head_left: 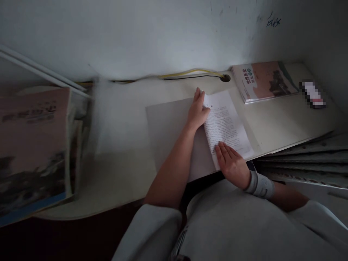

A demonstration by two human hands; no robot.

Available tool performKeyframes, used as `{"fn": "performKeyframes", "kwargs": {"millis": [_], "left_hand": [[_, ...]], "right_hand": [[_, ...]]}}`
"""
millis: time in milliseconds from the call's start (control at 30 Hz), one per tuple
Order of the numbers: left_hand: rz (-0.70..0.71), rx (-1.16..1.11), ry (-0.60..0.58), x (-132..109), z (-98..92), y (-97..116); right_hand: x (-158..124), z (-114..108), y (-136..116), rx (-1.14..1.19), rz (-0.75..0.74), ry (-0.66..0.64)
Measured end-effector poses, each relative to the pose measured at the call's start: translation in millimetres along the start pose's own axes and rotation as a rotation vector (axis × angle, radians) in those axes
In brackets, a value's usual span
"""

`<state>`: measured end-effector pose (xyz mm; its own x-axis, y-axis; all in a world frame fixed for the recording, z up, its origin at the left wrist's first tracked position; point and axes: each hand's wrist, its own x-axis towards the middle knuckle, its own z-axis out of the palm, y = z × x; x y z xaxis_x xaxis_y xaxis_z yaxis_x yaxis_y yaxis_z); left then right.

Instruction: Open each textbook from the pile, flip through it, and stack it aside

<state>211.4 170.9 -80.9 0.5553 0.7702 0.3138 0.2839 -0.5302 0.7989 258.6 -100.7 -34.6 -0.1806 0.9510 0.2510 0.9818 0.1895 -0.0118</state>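
Note:
A white booklet of printed pages point(225, 121) lies slantwise on the desk, on top of a translucent grey sheet point(171, 127) that reaches out to its left. My left hand point(198, 110) grips the booklet's upper left edge, its thumb over the page and its other fingers along the edge. Lower down, my right hand point(232, 163) rests flat on the page near its bottom left corner, fingers straight and held together. A grey band point(259, 185) circles my right wrist.
A pink-covered book point(268, 81) lies at the back right, with a pixelated phone-like object point(312, 95) beside it. Yellow and black cables point(195, 72) run along the wall into a desk hole point(225, 78). Blurred pink books point(32, 145) stand at the left.

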Motion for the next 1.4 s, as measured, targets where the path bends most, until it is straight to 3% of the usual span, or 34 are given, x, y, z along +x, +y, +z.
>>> {"fn": "performKeyframes", "kwargs": {"millis": [100,200,367,500,633,767,867,967,1100,1400], "left_hand": [[0.015,-0.03,-0.005,0.8,-2.8,0.9],[0.018,0.003,-0.065,-0.1,-1.6,4.0],[0.034,0.106,-0.077,-6.3,6.8,13.7],[-0.012,0.177,-0.019,-9.5,8.7,16.3],[0.014,0.242,-0.069,-9.9,8.4,18.9],[0.043,0.285,-0.092,-12.9,11.6,26.1],[0.015,0.294,-0.042,-14.6,13.2,25.7],[0.029,0.262,-0.027,-14.8,12.0,20.3],[0.04,0.232,-0.026,-14.9,9.3,16.8],[0.042,0.241,-0.078,-14.3,7.6,16.4]], "right_hand": [[-1.9,-14.0,11.5,0.086,-0.131,-0.12],[-0.1,-27.3,50.1,0.179,-0.246,-0.189],[12.9,-19.0,133.4,0.067,0.138,-0.131],[17.1,0.4,157.1,0.03,0.234,-0.181],[16.2,7.5,148.8,0.003,0.184,-0.208],[19.0,-2.8,127.9,-0.013,0.199,-0.094],[20.7,-17.9,95.6,0.084,-0.033,-0.06],[16.4,-26.5,56.5,0.176,-0.257,-0.137],[3.2,-21.7,25.8,0.127,-0.208,-0.12],[-6.6,-12.0,25.3,0.052,-0.207,0.064]]}}
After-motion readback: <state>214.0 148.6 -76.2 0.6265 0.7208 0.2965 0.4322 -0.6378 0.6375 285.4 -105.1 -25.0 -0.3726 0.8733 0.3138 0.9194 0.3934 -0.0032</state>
